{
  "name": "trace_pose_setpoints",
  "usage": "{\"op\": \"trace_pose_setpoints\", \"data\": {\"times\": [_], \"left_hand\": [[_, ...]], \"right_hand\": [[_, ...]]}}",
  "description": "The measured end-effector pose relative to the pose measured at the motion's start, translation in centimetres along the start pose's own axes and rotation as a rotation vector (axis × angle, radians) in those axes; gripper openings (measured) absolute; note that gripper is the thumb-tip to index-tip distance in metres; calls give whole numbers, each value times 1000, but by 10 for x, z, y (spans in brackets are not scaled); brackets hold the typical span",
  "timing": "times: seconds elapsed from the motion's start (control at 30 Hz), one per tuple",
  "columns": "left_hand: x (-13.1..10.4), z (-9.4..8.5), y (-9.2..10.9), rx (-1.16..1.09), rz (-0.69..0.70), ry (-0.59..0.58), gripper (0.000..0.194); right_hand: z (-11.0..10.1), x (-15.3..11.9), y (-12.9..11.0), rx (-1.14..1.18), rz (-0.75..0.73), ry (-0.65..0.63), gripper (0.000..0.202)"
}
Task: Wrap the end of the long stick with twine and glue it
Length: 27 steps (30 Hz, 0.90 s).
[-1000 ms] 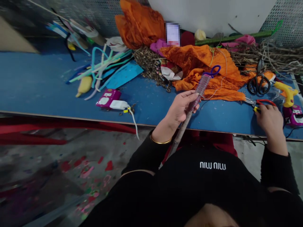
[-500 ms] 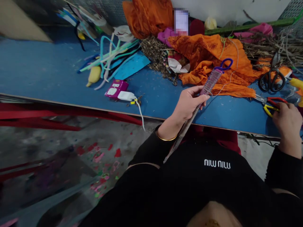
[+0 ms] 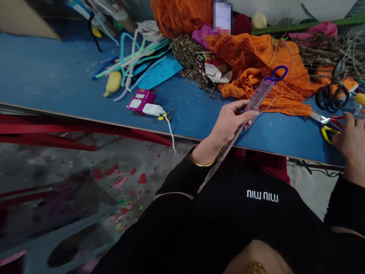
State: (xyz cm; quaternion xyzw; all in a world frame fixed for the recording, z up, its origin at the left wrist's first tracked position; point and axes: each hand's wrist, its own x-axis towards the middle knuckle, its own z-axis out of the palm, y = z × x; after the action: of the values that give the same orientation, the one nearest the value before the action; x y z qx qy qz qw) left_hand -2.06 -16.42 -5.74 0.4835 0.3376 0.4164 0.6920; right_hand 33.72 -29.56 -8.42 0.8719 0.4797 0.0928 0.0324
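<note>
My left hand is closed round a thin brown stick, held tilted over the table's front edge. Thread or fine wire is wound round its upper part, and a purple loop, like a pipe cleaner, stands out at the top. A loose strand trails from the winding across the orange cloth. At the right, my right hand has its fingers curled at the handles of red-and-yellow scissors. Their blades point left, tips by the cloth; the hand partly hides the handles.
Black-handled scissors lie behind my right hand. Dry twigs and a dried plant heap are at the back. Coloured pipe cleaners, a yellow balloon-like piece and a purple box with a white plug lie left.
The whole view has shifted a little, so the table things sit slightly higher and to the right. The fingers of my right hand have shifted slightly at the scissors' handles. My left hand keeps its hold.
</note>
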Motion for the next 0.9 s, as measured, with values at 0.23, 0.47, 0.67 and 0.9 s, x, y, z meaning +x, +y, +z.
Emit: {"op": "trace_pose_setpoints", "data": {"times": [0.23,0.47,0.67,0.9], "left_hand": [[5,-5,8,-61,-75,45,10],[9,5,14,-15,-123,52,12],[3,10,33,-9,-80,35,12],[-1,9,44,-35,-64,40,12]], "right_hand": [[2,-41,11,652,97,-43,82],[-10,-107,-76,1711,-70,-470,76],[-13,-109,-144,1682,-381,-477,86],[-15,-108,-165,1480,-376,-293,75]]}}
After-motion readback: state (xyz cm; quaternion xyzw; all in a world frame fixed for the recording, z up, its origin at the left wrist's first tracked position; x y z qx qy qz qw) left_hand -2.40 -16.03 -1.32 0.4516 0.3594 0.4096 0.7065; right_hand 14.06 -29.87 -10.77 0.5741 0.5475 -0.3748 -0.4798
